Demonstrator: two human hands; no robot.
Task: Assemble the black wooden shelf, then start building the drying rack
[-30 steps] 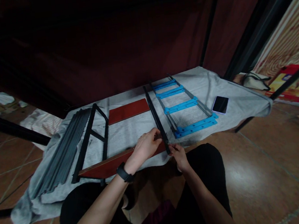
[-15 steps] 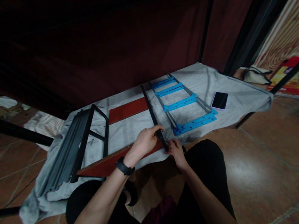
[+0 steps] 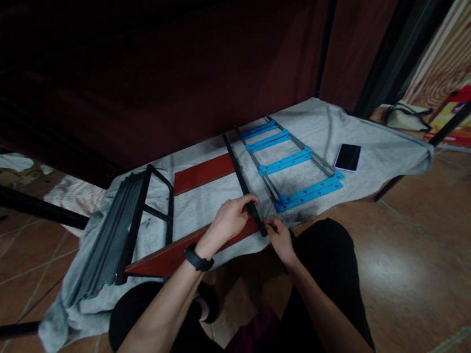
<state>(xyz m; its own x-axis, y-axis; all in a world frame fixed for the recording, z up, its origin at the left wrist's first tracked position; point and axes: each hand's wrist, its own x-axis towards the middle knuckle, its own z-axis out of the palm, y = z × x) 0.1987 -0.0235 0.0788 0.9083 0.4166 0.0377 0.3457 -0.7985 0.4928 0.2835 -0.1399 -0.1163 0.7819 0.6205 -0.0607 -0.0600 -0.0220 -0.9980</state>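
Observation:
My left hand (image 3: 232,220), with a dark watch band at its wrist, is closed around the near part of a black bar (image 3: 237,168). The bar stands across the right ends of two reddish-brown boards, the near board (image 3: 172,254) and the far board (image 3: 202,173). At the bar's near end, the fingers of my right hand (image 3: 280,239) are pinched together close against it; what they hold, if anything, is too small to make out. To the left, a black metal frame (image 3: 170,206) meets the near board.
Grey rods or tubes (image 3: 106,236) lie side by side at the left. Blue perforated strips (image 3: 287,161) joined to grey rods lie right of the bar. A phone (image 3: 348,157) rests on the grey cloth (image 3: 381,151). A dark red panel (image 3: 191,85) rises behind.
The view has shifted slightly. My right hand's fingers have moved a little off the bar's end and are drawn closer together. My left hand keeps its hold.

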